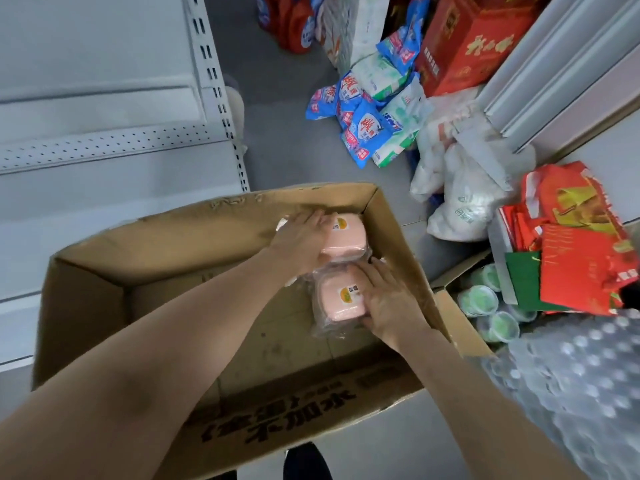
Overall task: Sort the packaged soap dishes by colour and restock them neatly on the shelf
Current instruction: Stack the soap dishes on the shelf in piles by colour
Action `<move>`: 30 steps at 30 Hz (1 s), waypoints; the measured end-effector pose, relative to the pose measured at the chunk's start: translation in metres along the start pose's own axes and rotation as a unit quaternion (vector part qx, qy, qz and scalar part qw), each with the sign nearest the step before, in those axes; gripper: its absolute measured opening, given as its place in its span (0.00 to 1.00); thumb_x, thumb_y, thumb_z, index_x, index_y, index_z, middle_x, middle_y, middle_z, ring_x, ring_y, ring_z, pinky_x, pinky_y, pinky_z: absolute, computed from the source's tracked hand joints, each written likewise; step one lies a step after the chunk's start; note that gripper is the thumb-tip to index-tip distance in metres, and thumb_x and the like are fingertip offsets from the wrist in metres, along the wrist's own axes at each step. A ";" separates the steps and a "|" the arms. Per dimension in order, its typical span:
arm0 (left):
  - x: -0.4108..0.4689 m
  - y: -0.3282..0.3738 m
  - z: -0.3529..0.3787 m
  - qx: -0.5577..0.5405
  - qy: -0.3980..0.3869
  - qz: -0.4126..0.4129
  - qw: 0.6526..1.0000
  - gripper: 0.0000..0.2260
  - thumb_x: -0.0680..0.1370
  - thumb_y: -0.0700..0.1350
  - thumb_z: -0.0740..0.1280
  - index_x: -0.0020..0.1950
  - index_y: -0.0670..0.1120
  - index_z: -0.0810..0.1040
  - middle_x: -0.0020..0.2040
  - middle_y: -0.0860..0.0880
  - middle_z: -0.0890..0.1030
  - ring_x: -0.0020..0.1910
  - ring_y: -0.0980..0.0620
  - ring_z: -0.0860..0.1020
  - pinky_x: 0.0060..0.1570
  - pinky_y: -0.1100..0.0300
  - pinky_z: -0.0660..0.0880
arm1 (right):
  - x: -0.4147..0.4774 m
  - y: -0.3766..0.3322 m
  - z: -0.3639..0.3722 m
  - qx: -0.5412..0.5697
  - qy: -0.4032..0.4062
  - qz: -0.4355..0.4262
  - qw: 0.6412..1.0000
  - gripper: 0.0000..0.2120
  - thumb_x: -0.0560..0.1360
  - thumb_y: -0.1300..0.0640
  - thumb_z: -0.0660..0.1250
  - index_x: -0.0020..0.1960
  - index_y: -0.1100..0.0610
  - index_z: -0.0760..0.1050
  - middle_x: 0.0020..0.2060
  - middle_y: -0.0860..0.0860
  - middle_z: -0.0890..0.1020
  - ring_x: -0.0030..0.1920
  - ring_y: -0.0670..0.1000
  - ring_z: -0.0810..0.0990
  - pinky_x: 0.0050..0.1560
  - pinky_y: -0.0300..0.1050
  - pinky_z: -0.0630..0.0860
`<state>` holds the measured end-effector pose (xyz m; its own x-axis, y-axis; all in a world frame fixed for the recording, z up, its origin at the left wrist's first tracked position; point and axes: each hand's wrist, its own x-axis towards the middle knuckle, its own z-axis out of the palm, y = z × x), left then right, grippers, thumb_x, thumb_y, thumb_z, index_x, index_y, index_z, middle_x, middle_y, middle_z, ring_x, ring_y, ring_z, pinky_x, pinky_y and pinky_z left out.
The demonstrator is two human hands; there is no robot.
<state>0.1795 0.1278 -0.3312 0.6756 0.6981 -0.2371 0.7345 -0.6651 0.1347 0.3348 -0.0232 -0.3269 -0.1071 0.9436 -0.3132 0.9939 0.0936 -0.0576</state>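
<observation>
Left hand (301, 240): fingers curled on far dish (346, 237), pink, wrapped, in the box's (86, 306) far right corner. Right hand (388, 303): fingers grip near dish (337, 301), pink, touching the first. Shelf (104, 147) beside box.

The farther pale pink plastic soap dish (346, 233) and the nearer pale pink plastic soap dish (341, 299), both in clear wrap, each bear a white sticker with a yellow-orange spot. The brown corrugated cardboard box (214, 216) has black printed characters, and the white metal shelf (104, 143) has a strip dotted with small holes. On the grey floor (284, 116) are blue-and-white plastic bags (363, 128) with red patches, a red carton (464, 46) with gold characters, red-and-gold gift bags (581, 258) and green-lidded cups (478, 299).
</observation>
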 end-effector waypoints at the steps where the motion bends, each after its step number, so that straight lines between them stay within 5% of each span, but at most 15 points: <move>1: 0.001 0.001 0.002 -0.006 -0.006 -0.009 1.000 0.39 0.74 0.54 0.69 0.78 0.45 0.52 0.73 0.42 0.64 0.72 0.42 0.64 0.71 0.49 0.62 | 0.000 0.002 0.000 0.005 0.003 -0.007 1.000 0.46 0.72 0.48 0.73 0.79 0.51 0.46 0.78 0.50 0.55 0.78 0.54 0.52 0.76 0.48 0.43; 8: -0.058 -0.020 -0.012 -0.050 0.011 -0.124 0.991 0.37 0.74 0.56 0.68 0.77 0.48 0.53 0.71 0.42 0.65 0.65 0.40 0.70 0.58 0.47 0.71 | 0.001 0.007 -0.019 0.055 -0.024 -0.016 0.998 0.43 0.72 0.47 0.72 0.78 0.49 0.50 0.74 0.49 0.61 0.73 0.53 0.60 0.75 0.49 0.55; 14: -0.155 -0.047 -0.020 -0.149 0.059 -0.189 0.969 0.35 0.68 0.52 0.72 0.71 0.46 0.62 0.63 0.42 0.67 0.55 0.38 0.75 0.57 0.49 0.73 | 0.004 -0.006 -0.054 0.095 -0.011 -0.030 0.995 0.45 0.68 0.41 0.74 0.76 0.50 0.53 0.72 0.50 0.63 0.67 0.54 0.67 0.68 0.50 0.67; 23: -0.259 -0.080 -0.094 -0.150 0.158 -0.260 0.941 0.41 0.67 0.61 0.73 0.75 0.52 0.59 0.67 0.47 0.68 0.60 0.43 0.76 0.58 0.51 0.74 | 0.025 -0.079 -0.167 0.128 0.134 -0.160 0.969 0.39 0.69 0.33 0.69 0.74 0.45 0.59 0.65 0.48 0.67 0.62 0.52 0.71 0.55 0.44 0.67; 30: -0.327 -0.134 -0.190 -0.116 0.228 -0.272 0.928 0.40 0.67 0.70 0.66 0.75 0.56 0.61 0.64 0.50 0.70 0.59 0.47 0.75 0.59 0.55 0.72 | 0.055 -0.143 -0.267 0.141 0.251 -0.253 0.923 0.41 0.67 0.33 0.69 0.74 0.49 0.62 0.63 0.50 0.69 0.60 0.51 0.72 0.55 0.41 0.68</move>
<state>-0.1280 0.0390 -0.0891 0.1185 0.9884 0.0945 0.9325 -0.1435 0.3315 0.1936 0.0996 -0.0831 -0.4608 0.8362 0.2974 0.7658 0.5440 -0.3430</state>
